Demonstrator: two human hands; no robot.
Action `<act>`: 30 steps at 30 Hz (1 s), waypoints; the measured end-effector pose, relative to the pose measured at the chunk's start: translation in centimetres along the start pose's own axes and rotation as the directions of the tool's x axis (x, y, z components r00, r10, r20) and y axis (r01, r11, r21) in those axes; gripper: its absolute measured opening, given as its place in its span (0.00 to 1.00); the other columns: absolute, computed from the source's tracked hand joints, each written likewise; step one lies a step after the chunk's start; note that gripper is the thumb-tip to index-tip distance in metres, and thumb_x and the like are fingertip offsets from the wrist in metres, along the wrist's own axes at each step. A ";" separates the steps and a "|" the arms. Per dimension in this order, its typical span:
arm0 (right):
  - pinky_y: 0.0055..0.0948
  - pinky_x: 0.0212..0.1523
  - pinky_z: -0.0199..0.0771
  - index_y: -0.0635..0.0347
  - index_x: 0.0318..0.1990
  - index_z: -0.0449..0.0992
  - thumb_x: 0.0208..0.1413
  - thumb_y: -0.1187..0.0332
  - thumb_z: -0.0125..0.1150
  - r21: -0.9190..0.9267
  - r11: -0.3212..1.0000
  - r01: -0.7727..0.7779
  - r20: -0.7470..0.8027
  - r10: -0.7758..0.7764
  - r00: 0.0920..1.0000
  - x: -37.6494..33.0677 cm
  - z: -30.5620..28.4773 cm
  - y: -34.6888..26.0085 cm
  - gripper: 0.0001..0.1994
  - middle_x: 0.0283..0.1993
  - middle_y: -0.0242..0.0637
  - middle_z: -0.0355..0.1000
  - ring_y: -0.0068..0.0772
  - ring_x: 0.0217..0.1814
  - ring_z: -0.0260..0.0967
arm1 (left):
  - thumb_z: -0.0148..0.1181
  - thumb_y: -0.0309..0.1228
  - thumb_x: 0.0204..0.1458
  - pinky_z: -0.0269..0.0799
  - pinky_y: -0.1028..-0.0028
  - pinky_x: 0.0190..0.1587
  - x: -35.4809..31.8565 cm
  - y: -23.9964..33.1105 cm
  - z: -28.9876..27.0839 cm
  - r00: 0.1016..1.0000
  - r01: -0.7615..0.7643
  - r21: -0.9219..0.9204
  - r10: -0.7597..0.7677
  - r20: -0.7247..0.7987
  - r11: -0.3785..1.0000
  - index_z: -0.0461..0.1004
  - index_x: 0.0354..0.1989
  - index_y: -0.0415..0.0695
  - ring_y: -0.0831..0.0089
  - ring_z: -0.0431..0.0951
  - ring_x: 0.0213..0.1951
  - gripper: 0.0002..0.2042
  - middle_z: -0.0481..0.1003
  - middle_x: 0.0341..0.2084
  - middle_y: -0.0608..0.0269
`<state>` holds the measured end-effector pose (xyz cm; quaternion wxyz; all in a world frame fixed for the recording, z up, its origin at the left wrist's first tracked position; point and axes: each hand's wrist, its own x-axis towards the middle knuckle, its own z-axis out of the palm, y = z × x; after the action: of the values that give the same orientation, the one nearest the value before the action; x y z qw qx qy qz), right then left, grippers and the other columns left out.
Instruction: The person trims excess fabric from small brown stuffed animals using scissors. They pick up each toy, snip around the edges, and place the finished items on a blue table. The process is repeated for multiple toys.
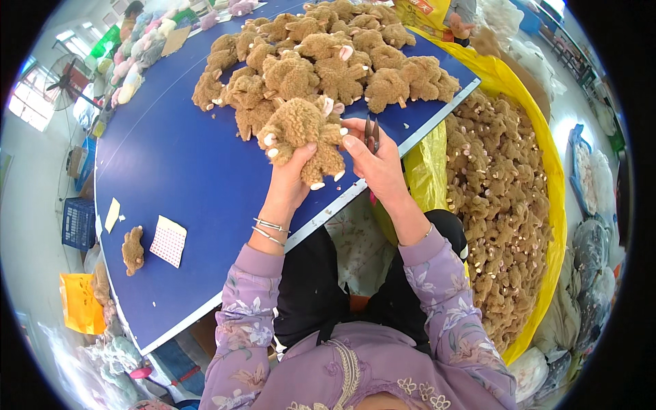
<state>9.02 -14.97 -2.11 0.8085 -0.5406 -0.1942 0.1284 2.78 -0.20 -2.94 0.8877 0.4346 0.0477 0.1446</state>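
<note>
In my left hand (295, 174) is a brown curly plush toy (301, 130) with pinkish-white ears and white paw ends, held up above the table's near edge. My right hand (376, 160) grips a pair of scissors (371, 133), its dark blades pointing away from me. The thumb and forefinger of that hand meet at a white paw end on the toy's right side. Most of the scissors' handle is hidden in the palm. Beyond the held toy, a heap of similar brown plush toys (294, 75) covers the far part of the blue table (178, 164).
At my right a yellow plastic-lined container (557, 205) is filled with many brown plush toys. A small brown plush piece (133, 251) and a dotted paper sheet (168, 241) lie on the table's left. Beyond that edge stand a blue crate (78, 224) and a fan (68, 80).
</note>
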 end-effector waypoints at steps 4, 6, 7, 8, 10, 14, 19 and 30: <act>0.13 0.20 0.55 0.62 0.42 0.74 0.56 0.69 0.63 -0.001 1.000 -0.014 0.008 0.014 1.000 -0.1 -0.4 0.2 0.09 0.28 0.22 0.68 0.08 0.21 0.56 | 0.55 0.22 0.51 0.73 0.67 0.49 0.0 -0.6 -0.3 1.000 0.031 0.037 -0.031 -0.005 0.999 0.64 0.53 0.37 0.66 0.74 0.48 0.19 0.72 0.47 0.57; 0.13 0.21 0.55 0.62 0.42 0.75 0.57 0.70 0.62 -0.003 1.000 0.001 0.025 -0.001 1.000 0.0 -0.8 0.4 0.08 0.29 0.22 0.68 0.08 0.23 0.57 | 0.54 0.22 0.51 0.73 0.67 0.48 0.1 -0.7 -0.4 0.999 0.041 0.039 -0.041 -0.006 0.998 0.64 0.53 0.37 0.66 0.74 0.47 0.19 0.72 0.46 0.57; 0.13 0.22 0.56 0.62 0.42 0.75 0.57 0.71 0.61 -0.026 1.000 0.014 0.032 -0.014 0.999 0.0 -0.7 0.3 0.08 0.29 0.22 0.68 0.08 0.24 0.56 | 0.53 0.22 0.51 0.73 0.67 0.48 0.2 -0.7 -0.5 0.999 0.050 0.037 -0.050 -0.006 0.998 0.64 0.53 0.37 0.66 0.74 0.47 0.19 0.72 0.46 0.57; 0.13 0.23 0.56 0.62 0.42 0.76 0.57 0.71 0.60 -0.049 0.998 0.027 0.042 -0.025 0.999 0.0 -0.6 0.0 0.07 0.29 0.21 0.68 0.08 0.25 0.56 | 0.52 0.22 0.51 0.74 0.67 0.48 0.3 -0.7 -0.7 0.998 0.058 0.035 -0.058 -0.008 0.998 0.64 0.53 0.36 0.66 0.75 0.47 0.19 0.72 0.46 0.57; 0.13 0.24 0.56 0.62 0.42 0.76 0.58 0.72 0.60 -0.084 0.995 0.060 0.070 -0.054 0.996 0.0 -0.4 -0.2 0.07 0.30 0.21 0.69 0.07 0.26 0.56 | 0.50 0.24 0.51 0.75 0.65 0.46 0.5 -0.8 -1.0 0.998 0.065 0.062 -0.065 -0.003 0.996 0.63 0.54 0.35 0.63 0.76 0.45 0.20 0.73 0.46 0.53; 0.12 0.27 0.58 0.62 0.42 0.76 0.58 0.72 0.59 -0.140 0.987 0.075 0.089 -0.063 0.994 0.1 -1.4 -0.3 0.06 0.32 0.21 0.70 0.07 0.28 0.57 | 0.49 0.26 0.53 0.76 0.64 0.44 0.6 -0.8 -0.9 0.992 0.111 0.060 -0.114 0.054 0.992 0.63 0.55 0.35 0.62 0.77 0.43 0.20 0.74 0.45 0.52; 0.17 0.29 0.61 0.65 0.39 0.75 0.57 0.68 0.61 -0.234 0.972 -0.035 0.056 0.049 0.997 0.2 -0.8 -0.7 0.09 0.30 0.23 0.69 0.12 0.29 0.59 | 0.54 0.26 0.56 0.72 0.70 0.49 0.2 -1.2 -0.1 0.999 -0.013 0.247 0.005 0.034 0.969 0.63 0.56 0.36 0.70 0.74 0.47 0.19 0.73 0.47 0.58; 0.17 0.15 0.54 0.59 0.43 0.71 0.61 0.60 0.53 0.206 0.967 0.149 -0.199 -0.108 0.974 1.8 -6.0 -4.8 0.12 0.34 0.32 0.70 0.15 0.16 0.56 | 0.47 0.36 0.62 0.52 0.84 0.19 1.0 1.1 0.0 0.963 -0.148 0.335 0.213 -0.167 0.930 0.67 0.45 0.41 0.86 0.62 0.19 0.11 0.69 0.23 0.71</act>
<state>13.37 -21.01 0.59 0.8846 -0.4436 -0.1371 0.0449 3.50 0.75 -2.08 0.7789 0.5585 0.1192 0.2593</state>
